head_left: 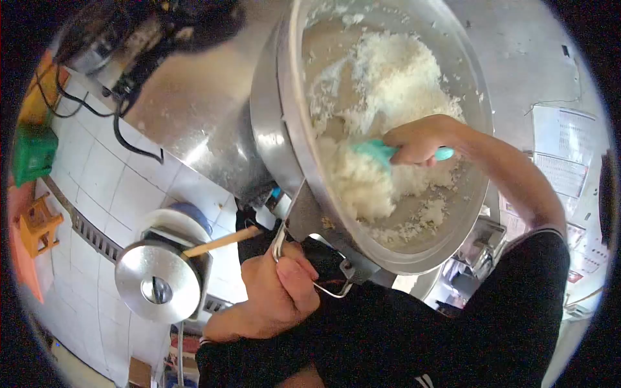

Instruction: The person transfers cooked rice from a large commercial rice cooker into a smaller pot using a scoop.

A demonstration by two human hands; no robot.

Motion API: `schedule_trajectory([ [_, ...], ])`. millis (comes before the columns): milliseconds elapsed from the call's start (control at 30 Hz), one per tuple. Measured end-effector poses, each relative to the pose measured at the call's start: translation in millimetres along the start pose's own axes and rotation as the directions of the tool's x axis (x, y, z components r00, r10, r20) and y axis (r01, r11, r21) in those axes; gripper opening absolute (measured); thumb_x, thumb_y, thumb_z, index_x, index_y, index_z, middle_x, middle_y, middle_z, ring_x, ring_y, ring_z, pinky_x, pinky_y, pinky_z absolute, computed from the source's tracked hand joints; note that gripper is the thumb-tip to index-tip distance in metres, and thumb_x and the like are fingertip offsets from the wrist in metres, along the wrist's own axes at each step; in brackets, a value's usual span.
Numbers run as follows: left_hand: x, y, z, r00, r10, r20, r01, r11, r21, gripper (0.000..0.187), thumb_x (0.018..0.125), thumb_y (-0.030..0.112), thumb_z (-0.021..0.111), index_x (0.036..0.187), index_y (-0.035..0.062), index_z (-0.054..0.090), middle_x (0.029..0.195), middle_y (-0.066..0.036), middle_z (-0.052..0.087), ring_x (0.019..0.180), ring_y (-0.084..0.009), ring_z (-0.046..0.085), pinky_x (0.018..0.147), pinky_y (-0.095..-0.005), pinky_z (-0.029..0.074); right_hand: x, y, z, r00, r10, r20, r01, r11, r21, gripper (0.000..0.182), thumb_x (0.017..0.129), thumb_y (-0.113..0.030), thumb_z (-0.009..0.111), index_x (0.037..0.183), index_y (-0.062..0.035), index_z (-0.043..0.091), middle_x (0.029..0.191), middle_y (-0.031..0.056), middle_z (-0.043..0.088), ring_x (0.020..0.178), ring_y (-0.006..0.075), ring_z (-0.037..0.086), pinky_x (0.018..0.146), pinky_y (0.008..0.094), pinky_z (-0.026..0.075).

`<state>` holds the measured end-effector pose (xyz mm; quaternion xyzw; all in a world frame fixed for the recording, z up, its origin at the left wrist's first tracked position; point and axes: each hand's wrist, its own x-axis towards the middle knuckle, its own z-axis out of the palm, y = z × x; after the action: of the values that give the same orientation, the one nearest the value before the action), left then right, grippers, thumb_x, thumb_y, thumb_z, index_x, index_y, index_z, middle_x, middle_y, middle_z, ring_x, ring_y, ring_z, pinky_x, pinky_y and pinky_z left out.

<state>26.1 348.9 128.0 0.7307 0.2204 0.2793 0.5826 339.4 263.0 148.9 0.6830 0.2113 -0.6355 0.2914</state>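
A large round metal pot (294,129) fills the upper middle of the tilted view, with white rice (401,77) clumped and scattered over its inside. My right hand (420,141) is closed around a turquoise rice paddle (375,152), whose blade sits in a mound of rice and is partly covered by it. Below the rim, my left hand (281,284) grips the pot's wire handle (333,292) with the fingers wrapped round it. Loose grains stick to the pot's inner wall.
A lidded metal pot (158,281) stands at the lower left, with a wooden stick (220,241) near it. A metal counter (194,97) lies beside the big pot. Black cables (119,126) hang over its edge. An orange stool (40,223) and green crate (33,154) are on the far left.
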Motion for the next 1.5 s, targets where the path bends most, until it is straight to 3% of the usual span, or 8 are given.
schedule_trajectory([
  [200, -5.8, -9.1, 3.2, 0.997, -0.071, -0.036, 0.070, 0.997, -0.040, 0.033, 0.096, 0.015, 0.037, 0.068, 0.0021, 0.049, 0.051, -0.008, 0.049, 0.041, -0.0202, 0.045, 0.042, -0.0318, 0.035, -39.0, 40.8, 4.4, 0.946, -0.296, 0.134, 0.194, 0.845, 0.499, 0.020, 0.087, -0.012, 0.053, 0.071, -0.0117, 0.041, 0.057, -0.0073, 0.033, 0.041, 0.0029, 0.032, 0.032, 0.0216, 0.023],
  [433, -8.8, 2.7, 16.2, 0.983, -0.169, -0.067, 0.150, 0.963, -0.226, 0.038, 0.101, 0.022, 0.031, 0.071, 0.0044, 0.046, 0.055, -0.001, 0.043, 0.044, -0.0095, 0.039, 0.043, -0.0240, 0.030, -80.8, 97.6, 87.9, 0.799, -0.486, -0.355, 0.557, 0.372, 0.743, 0.024, 0.086, -0.014, 0.054, 0.066, -0.0117, 0.040, 0.053, -0.0062, 0.030, 0.038, 0.0037, 0.029, 0.030, 0.0219, 0.020],
  [700, -14.3, 15.5, 37.8, 0.876, -0.305, -0.374, 0.186, 0.928, -0.322, 0.036, 0.099, 0.033, 0.040, 0.071, 0.0119, 0.045, 0.054, 0.003, 0.038, 0.046, -0.0063, 0.035, 0.043, -0.0211, 0.027, -145.6, 147.2, 296.9, 0.392, -0.005, -0.920, 0.857, -0.363, 0.367, 0.009, 0.085, -0.008, 0.055, 0.092, -0.0022, 0.053, 0.055, -0.0015, 0.034, 0.035, 0.0073, 0.034, 0.028, 0.0224, 0.021],
  [833, -18.5, -2.6, 33.9, 0.936, -0.062, -0.347, 0.049, 0.998, -0.045, 0.034, 0.100, 0.032, 0.036, 0.070, 0.0141, 0.039, 0.059, 0.004, 0.033, 0.052, -0.0070, 0.030, 0.048, -0.0224, 0.025, -84.4, 157.3, 458.8, -0.212, 0.477, -0.853, 0.672, 0.704, 0.227, 0.050, 0.073, -0.006, 0.062, 0.121, 0.0055, 0.049, 0.117, 0.0171, 0.059, 0.107, 0.0276, 0.058, 0.092, 0.0383, 0.043],
  [1000, -12.4, -5.4, 30.0, 0.948, -0.034, -0.316, -0.037, 0.975, -0.218, 0.028, 0.097, 0.024, 0.044, 0.072, 0.0131, 0.037, 0.063, 0.003, 0.033, 0.055, -0.0081, 0.029, 0.050, -0.0227, 0.027, 53.1, 96.3, 545.2, 0.304, 0.838, -0.453, 0.212, 0.403, 0.890, 0.040, 0.082, -0.005, 0.051, 0.118, 0.0001, 0.035, 0.066, 0.0283, 0.060, 0.063, 0.0493, 0.059, 0.055, 0.0566, 0.045],
  [1233, 1.7, -14.4, 24.0, 0.923, -0.122, -0.365, 0.007, 0.954, -0.299, 0.027, 0.095, 0.022, 0.046, 0.070, 0.0118, 0.040, 0.063, 0.003, 0.035, 0.056, -0.0083, 0.033, 0.051, -0.0229, 0.030, -15.2, 139.9, 561.0, 0.032, 0.825, -0.564, 0.485, 0.480, 0.731, 0.031, 0.091, -0.006, 0.049, 0.119, -0.0001, 0.036, 0.063, 0.0195, 0.059, 0.049, 0.0319, 0.059, 0.042, 0.0416, 0.040],
  [1367, 1.3, -24.8, 7.2, 0.919, -0.242, -0.311, 0.131, 0.932, -0.339, 0.021, 0.095, 0.022, 0.043, 0.080, 0.0093, 0.048, 0.066, 0.003, 0.039, 0.054, -0.0068, 0.036, 0.046, -0.0209, 0.028, -61.9, 139.7, 487.8, 0.227, 0.744, -0.628, 0.826, 0.195, 0.529, 0.037, 0.093, -0.007, 0.047, 0.127, 0.0003, 0.033, 0.087, 0.0050, 0.058, 0.059, 0.0117, 0.051, 0.051, 0.0260, 0.042],
  [1500, -5.3, 12.6, 41.4, 0.876, -0.359, -0.321, 0.104, 0.792, -0.601, 0.033, 0.098, 0.029, 0.042, 0.070, 0.0121, 0.039, 0.052, 0.001, 0.034, 0.039, -0.0084, 0.031, 0.036, -0.0229, 0.025, -104.0, 118.6, 342.1, -0.222, 0.431, -0.874, 0.624, 0.752, 0.212, 0.033, 0.090, -0.002, 0.048, 0.122, 0.0034, 0.042, 0.086, 0.0168, 0.060, 0.067, 0.0241, 0.059, 0.060, 0.0356, 0.046],
])
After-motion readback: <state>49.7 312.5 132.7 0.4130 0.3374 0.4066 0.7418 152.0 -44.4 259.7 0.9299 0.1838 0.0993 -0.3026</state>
